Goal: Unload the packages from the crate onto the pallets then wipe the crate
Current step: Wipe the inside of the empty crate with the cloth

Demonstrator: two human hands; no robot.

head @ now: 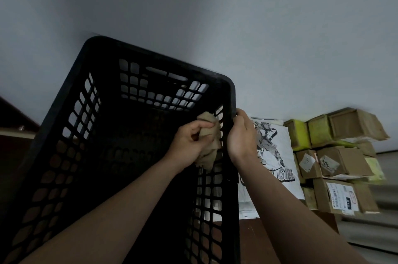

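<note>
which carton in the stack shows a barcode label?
The bottom cardboard box in the stack right of the black crate: a large white barcode label sits on its face. Those above carry only torn stickers or yellow-green tape.

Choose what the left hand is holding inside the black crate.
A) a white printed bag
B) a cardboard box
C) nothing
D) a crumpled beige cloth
D: the left hand grips a crumpled beige cloth against the inside of the right wall of the crate, while the right hand holds that wall's rim from outside.
</note>
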